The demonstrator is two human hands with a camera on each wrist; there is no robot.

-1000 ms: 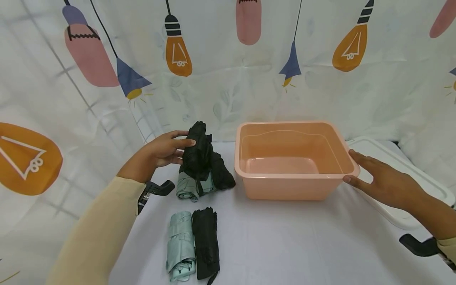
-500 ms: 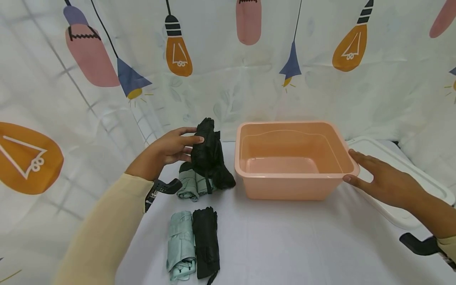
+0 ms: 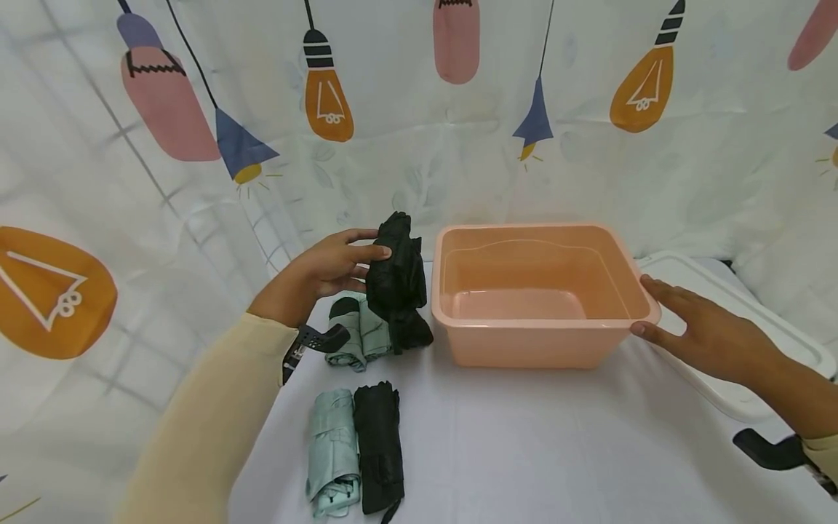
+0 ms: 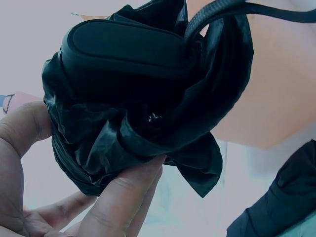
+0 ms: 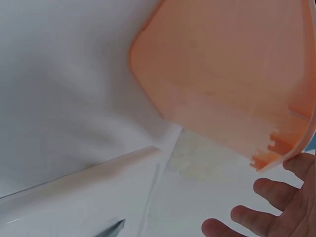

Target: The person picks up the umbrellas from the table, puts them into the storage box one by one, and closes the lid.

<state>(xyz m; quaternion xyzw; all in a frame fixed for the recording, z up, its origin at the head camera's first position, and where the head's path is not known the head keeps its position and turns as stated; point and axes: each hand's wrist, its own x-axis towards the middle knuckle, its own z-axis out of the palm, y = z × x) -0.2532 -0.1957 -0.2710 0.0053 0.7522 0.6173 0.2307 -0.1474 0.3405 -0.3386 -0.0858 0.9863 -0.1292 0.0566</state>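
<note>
My left hand (image 3: 327,269) grips a black folded umbrella (image 3: 395,273), held upright just left of the peach plastic tub (image 3: 524,346). In the left wrist view, the umbrella's handle end (image 4: 126,44) and cord face the camera, with thumb and fingers around the fabric. Below it, light green folded umbrellas (image 3: 347,331) and another black umbrella (image 3: 414,333) lie on the table, partly hidden. My right hand (image 3: 713,342) rests its fingers, mostly straight, against the tub's right rim; the right wrist view shows the fingertips (image 5: 266,190) at the rim.
Nearer me, a light green folded umbrella (image 3: 334,451) and a black one (image 3: 378,447) lie side by side on the white table. A white lid (image 3: 707,280) lies right of the tub, partly under my right arm. A patterned curtain (image 3: 393,167) hangs behind.
My left hand has carried the black umbrella to the right and slightly up, toward the tub, uncovering more of the light green umbrellas. The right hand and tub stay put.
</note>
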